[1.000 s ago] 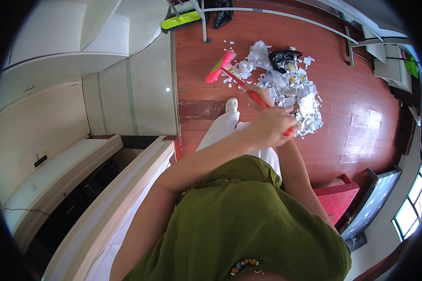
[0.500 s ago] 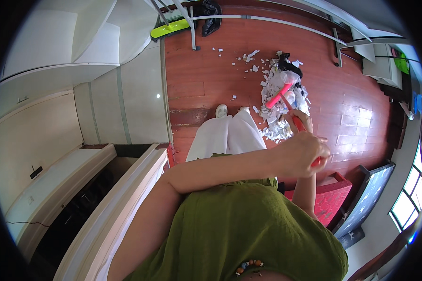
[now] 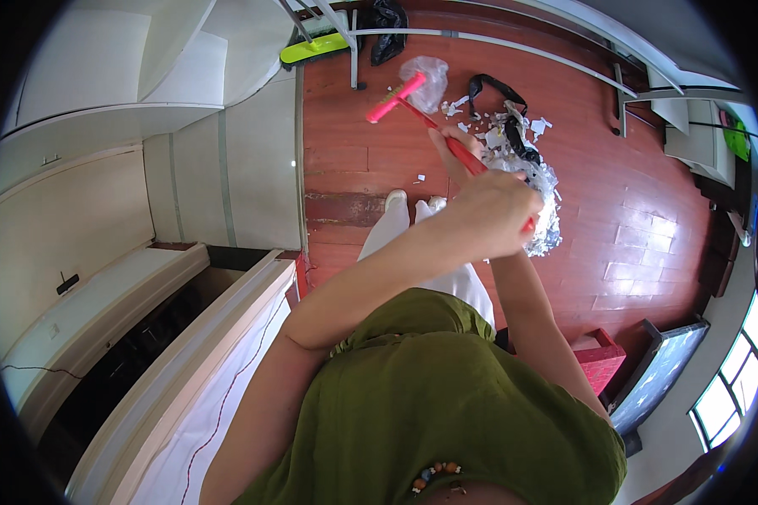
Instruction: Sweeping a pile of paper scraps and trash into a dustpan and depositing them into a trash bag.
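My two hands are closed around the red handle of a broom (image 3: 466, 157). My left hand (image 3: 504, 210) grips the handle's near end, with that forearm crossing in front of my body. Farther down the handle, my right hand (image 3: 455, 150) holds it from below. The pink broom head (image 3: 396, 98) is out to the left of the pile, touching or overlapping a crumpled clear plastic bag (image 3: 432, 84). A heap of white paper scraps and plastic (image 3: 546, 215) lies on the floor beyond my hands. A black strip (image 3: 501, 84) trails from the heap's far side.
A lime-green broom (image 3: 316, 49) and a black bag (image 3: 388, 34) are at the far left, by a white metal frame (image 3: 514, 38). An open drawer or cabinet (image 3: 185, 353) stands at left. To the right are a red box (image 3: 600, 362) and a leaning panel (image 3: 661, 370).
Both hands and the broom have swung left and away from me. The clear bag is now left of the heap, and the black strip is stretched out at the heap's far side.
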A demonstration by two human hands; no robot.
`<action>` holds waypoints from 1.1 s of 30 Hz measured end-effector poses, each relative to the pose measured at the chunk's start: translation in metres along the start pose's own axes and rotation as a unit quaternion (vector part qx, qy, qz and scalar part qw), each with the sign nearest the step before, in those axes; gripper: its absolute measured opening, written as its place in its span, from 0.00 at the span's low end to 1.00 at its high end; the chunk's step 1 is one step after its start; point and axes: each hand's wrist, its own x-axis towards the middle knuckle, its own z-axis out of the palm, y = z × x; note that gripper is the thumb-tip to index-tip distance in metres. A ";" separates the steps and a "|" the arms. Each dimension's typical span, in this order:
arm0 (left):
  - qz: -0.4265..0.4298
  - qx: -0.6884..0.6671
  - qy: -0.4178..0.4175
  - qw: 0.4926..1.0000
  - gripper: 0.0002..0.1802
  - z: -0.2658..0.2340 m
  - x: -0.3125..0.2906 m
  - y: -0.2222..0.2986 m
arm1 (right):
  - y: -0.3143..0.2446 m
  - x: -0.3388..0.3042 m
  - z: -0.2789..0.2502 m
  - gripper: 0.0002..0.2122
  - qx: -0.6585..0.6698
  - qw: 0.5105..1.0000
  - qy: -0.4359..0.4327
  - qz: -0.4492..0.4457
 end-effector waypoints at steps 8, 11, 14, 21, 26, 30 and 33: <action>-0.014 0.049 0.046 0.998 0.14 0.022 0.011 -0.083 | -0.067 0.042 0.044 0.07 0.086 0.948 0.293 -0.088; 0.010 0.015 0.039 0.999 0.14 0.029 0.010 -0.075 | -0.013 0.016 0.014 0.17 0.402 0.908 0.112 -0.040; 0.056 -0.009 -0.008 0.998 0.14 0.055 0.026 -0.041 | 0.084 0.009 -0.012 0.10 0.031 0.984 0.118 -0.128; 0.096 -0.106 -0.038 0.989 0.13 0.089 0.021 0.017 | 0.033 -0.044 -0.138 0.06 0.035 0.999 -0.009 0.031; 0.085 -0.175 -0.145 0.970 0.09 0.086 0.022 0.045 | 0.013 -0.072 -0.191 0.05 0.000 0.998 0.003 0.070; 0.162 -0.218 -0.131 0.954 0.07 0.068 0.006 0.094 | -0.032 -0.084 -0.223 0.07 -0.053 0.995 0.016 0.082; 0.191 -0.222 -0.143 0.945 0.06 0.045 -0.002 0.117 | -0.057 -0.082 -0.228 0.08 -0.065 0.994 -0.018 0.091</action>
